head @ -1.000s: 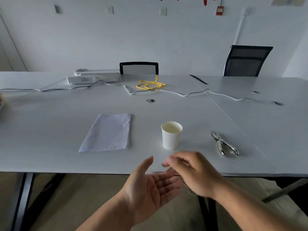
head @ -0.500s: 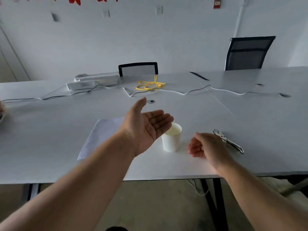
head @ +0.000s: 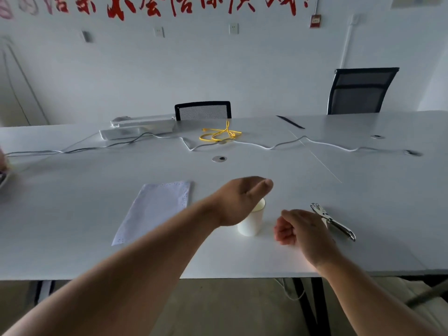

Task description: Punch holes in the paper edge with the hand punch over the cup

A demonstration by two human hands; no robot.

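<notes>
A white paper cup (head: 253, 223) stands on the white table (head: 72, 190). My left hand (head: 240, 201) hovers right over the cup, turned palm down and covering part of the rim; nothing shows in it and its fingers are mostly hidden. To the cup's left lies the sheet of paper (head: 155, 209), flat, with rows of small holes along its far and right edges. The metal hand punch (head: 333, 221) lies to the right of the cup. Just left of the punch is my right hand (head: 300, 230), loosely curled, low over the table and holding nothing.
A yellow cable (head: 219, 134), a white cable (head: 266, 146) and a white power strip (head: 135, 132) lie across the far half of the table. Two black chairs (head: 361, 90) stand behind it. The table's near edge runs under my forearms.
My left hand has rolled from palm up to palm down above the cup. My right hand has curled more and stayed beside the punch. The view has tilted slightly.
</notes>
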